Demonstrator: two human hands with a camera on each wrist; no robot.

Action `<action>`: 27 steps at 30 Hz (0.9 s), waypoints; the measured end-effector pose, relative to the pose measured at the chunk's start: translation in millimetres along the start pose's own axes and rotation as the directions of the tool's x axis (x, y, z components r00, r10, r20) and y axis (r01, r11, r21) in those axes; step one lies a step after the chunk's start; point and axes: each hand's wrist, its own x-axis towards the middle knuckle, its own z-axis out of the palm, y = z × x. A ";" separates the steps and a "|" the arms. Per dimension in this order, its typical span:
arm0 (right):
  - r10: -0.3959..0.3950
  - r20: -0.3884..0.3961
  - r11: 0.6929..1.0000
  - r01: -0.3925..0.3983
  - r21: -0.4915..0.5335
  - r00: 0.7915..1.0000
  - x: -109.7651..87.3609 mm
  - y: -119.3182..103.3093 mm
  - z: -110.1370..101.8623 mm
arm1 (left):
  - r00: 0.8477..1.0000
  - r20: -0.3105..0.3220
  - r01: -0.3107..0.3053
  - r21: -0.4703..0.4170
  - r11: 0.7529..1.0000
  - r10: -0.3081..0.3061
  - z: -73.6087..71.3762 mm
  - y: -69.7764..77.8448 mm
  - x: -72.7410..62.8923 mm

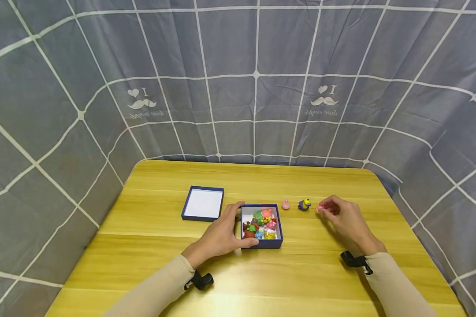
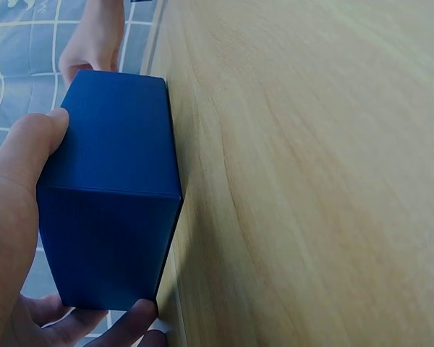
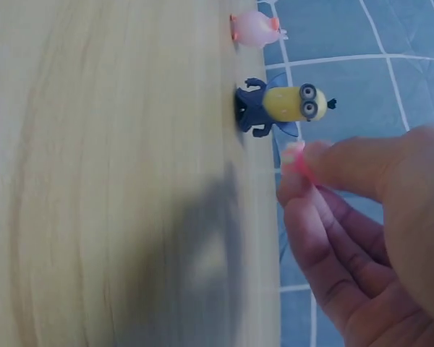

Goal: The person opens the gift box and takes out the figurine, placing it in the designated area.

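My left hand (image 1: 222, 232) grips the left side of a blue square box (image 1: 262, 245), thumb at its near side and fingers at the far corner. Inside the box lie several small colourful toy figures (image 1: 266, 219). In the left wrist view the blue box (image 2: 112, 144) shows only its outer walls. My right hand (image 1: 348, 220) pinches a small pink toy figure (image 3: 296, 157) between thumb and fingertips, which cover most of it. Left of that hand a yellow minion figure (image 3: 293, 105) in dark blue stands on the table. Farther left is a pink duck figure (image 1: 285, 204).
A blue box lid (image 1: 203, 203) with a white inside lies behind and left of the box. Everything rests on a yellow wood-grain table (image 1: 293, 277). Grey curtain (image 1: 234, 101) with white grid lines surrounds its back and sides.
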 end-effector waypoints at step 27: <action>0.158 0.092 0.986 -0.152 -0.065 0.983 9.1 16.0 1.5 | 1.000 -0.004 0.007 -0.003 1.000 -0.007 -1.2 2.8 -0.4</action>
